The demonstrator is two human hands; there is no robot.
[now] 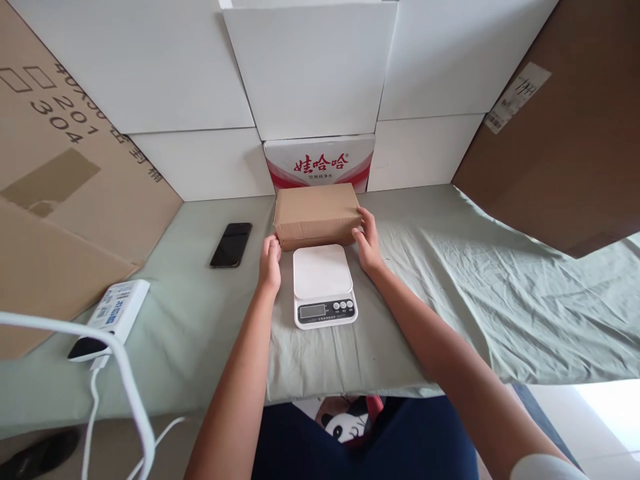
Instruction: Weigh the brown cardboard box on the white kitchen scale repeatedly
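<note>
A closed brown cardboard box (pixel 317 208) stands at the back of the cloth-covered table, just behind a white kitchen scale (pixel 323 272). My left hand (pixel 271 261) presses against the box's lower left front corner with its fingers curled. At the other end, my right hand (pixel 369 241) grips the right side, thumb toward the front and fingers along the edge. Both hands hold the box between them. The scale's platform bears nothing, and its small display shows no digits I can make out. Whether the box touches the table all along its base is hidden.
A black phone (pixel 231 245) lies left of my left hand. Further left sits a white power bank (pixel 111 319) with a cable (pixel 95 387). Large cardboard boxes (pixel 65 173) flank the table, and white panels and a red-and-white carton (pixel 320 163) stand behind. The green cloth (pixel 440 267) is wrinkled.
</note>
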